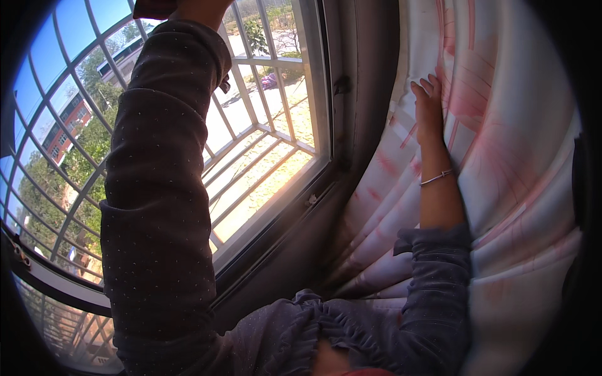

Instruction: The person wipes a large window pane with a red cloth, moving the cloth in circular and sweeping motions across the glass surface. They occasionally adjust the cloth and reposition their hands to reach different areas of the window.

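Note:
My right hand (429,110) is raised against a pale curtain with pink flower prints (475,94). Its fingers are apart, the palm side at the fabric, and no fold appears gripped. A thin bracelet (436,177) circles that wrist. My left arm in a dark dotted sleeve (160,155) reaches up across the window (324,117). Only the lower part of my left hand (202,10) shows; the top edge of the picture cuts off its fingers. Beside it is a dark reddish thing (154,9), too cropped to identify or to tell whether it is held.
Metal security bars (254,94) form a cage outside the window. A dark frame and sill (282,235) run between window and curtain, with a small latch piece (311,200) on the frame. Trees (89,155) and a brick building (68,124) stand outdoors.

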`<state>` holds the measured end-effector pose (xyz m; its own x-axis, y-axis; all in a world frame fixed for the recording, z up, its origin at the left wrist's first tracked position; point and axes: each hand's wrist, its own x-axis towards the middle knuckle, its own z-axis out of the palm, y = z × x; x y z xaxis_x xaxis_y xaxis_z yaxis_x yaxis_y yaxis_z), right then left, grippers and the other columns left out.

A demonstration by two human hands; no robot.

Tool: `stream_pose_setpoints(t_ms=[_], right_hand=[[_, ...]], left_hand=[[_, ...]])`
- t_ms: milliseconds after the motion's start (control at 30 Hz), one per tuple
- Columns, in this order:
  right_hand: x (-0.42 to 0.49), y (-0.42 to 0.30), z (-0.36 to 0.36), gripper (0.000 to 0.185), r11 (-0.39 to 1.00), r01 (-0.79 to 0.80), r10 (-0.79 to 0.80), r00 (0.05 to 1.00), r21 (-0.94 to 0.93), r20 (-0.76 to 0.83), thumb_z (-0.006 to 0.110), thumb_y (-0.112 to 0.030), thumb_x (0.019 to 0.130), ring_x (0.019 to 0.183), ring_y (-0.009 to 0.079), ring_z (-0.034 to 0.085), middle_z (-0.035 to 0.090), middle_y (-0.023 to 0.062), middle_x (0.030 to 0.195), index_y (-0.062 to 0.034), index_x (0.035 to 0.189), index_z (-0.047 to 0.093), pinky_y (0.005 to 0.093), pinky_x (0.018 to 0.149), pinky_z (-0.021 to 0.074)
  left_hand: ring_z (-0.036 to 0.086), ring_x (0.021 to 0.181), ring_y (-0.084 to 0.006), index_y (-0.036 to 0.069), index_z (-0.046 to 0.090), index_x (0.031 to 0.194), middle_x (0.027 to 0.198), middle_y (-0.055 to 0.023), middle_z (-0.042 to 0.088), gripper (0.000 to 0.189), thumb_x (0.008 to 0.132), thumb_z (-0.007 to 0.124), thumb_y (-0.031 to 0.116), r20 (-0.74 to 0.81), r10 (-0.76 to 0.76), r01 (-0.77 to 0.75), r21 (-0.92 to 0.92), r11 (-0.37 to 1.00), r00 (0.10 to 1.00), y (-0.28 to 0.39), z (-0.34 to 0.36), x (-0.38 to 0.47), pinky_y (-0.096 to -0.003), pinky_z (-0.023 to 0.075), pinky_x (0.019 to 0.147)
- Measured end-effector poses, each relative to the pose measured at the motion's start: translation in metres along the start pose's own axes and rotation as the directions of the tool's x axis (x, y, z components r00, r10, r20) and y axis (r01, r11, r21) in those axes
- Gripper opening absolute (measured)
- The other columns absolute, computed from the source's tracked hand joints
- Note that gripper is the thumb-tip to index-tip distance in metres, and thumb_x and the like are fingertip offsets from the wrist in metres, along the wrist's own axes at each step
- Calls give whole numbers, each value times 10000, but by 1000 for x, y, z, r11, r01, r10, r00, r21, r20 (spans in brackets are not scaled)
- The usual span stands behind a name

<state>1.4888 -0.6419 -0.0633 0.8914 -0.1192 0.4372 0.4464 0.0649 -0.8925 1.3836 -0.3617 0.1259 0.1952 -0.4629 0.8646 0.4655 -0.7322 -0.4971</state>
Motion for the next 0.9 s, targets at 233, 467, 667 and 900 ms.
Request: stream_pose_setpoints(t_ms=[233,467,667,900], right_hand=[[-17,9,1,594,1000,-20,20,1000,11,3,577,-233,842,1255,252,378,389,138,1373,-44,1349,333,376,1034,294],[-16,24,-9,629,999,4,0,995,-34,96,580,-224,834,1230,293,425,354,207,1382,18,1348,309,357,1002,339],[-19,41,11,537,999,-27,30,993,-36,113,589,-243,836,1205,268,447,451,188,1312,37,1267,435,331,1007,331],[-81,-7,91,361,986,29,-101,886,162,453,557,-266,889,1133,128,508,597,43,1169,-62,1187,545,289,914,362]], left_hand=[[463,1019,-247,95,585,945,1022,-60,513,313,649,629,183,234,321,-213,-393,894,918,126,10,-131,-404,337,918],[532,888,-196,95,647,792,854,-32,577,158,758,518,179,644,643,-87,-676,732,415,172,-88,-340,-331,373,807],[494,910,-200,127,603,755,864,-33,545,70,698,580,161,690,445,172,-630,757,570,99,-170,-356,-344,336,852],[550,884,-213,81,637,1062,959,-40,590,266,795,626,76,729,-383,805,-394,443,568,29,-271,-256,-344,420,783]])
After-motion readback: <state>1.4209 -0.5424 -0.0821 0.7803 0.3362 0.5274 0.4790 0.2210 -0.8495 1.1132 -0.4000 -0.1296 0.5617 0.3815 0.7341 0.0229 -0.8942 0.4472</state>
